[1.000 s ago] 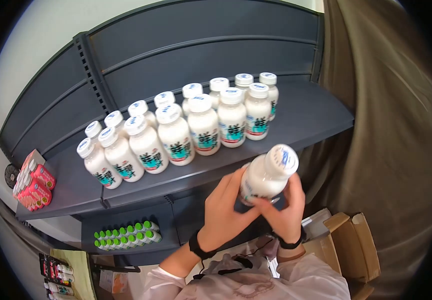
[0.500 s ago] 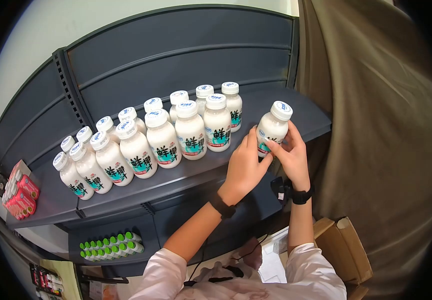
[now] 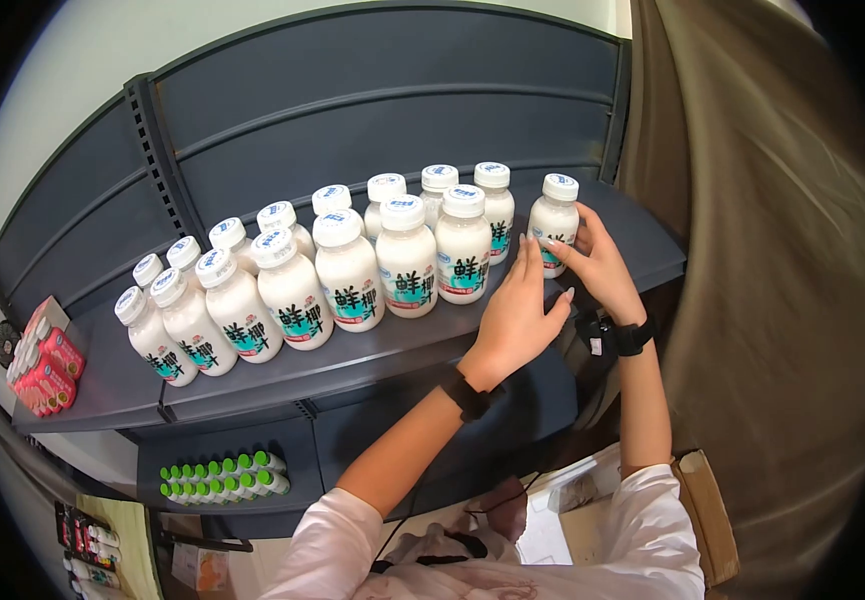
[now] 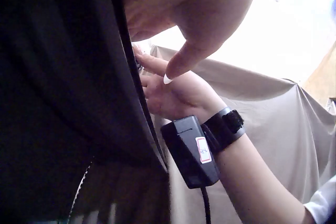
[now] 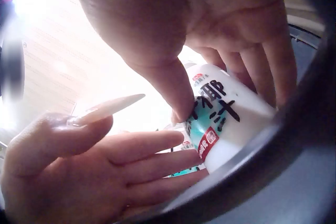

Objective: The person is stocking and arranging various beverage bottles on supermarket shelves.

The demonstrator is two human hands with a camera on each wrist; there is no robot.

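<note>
A white plastic bottle (image 3: 554, 218) with a white cap and a teal-and-black label stands upright at the right end of the upper shelf (image 3: 642, 240). My right hand (image 3: 604, 265) holds it from the right, thumb across the label and fingers round the far side, as the right wrist view shows with the bottle (image 5: 236, 113). Beside its lower left, my left hand (image 3: 515, 318) is held with straight fingers; their tips reach the bottle's side. Left of both hands, matching bottles (image 3: 407, 265) stand in two rows, with a gap between them and the held one.
Pink bottles (image 3: 52, 365) are grouped at the shelf's left end. Green-capped bottles (image 3: 222, 480) sit on the lower shelf. A dark back panel (image 3: 382, 110) rises behind, a brown curtain (image 3: 752, 300) hangs at right, and a cardboard box (image 3: 707, 515) stands below.
The bottle has gone from before my body, both hands round it, up and away to the shelf's right end. My left hand's fingers have straightened and loosened from it; the right still holds.
</note>
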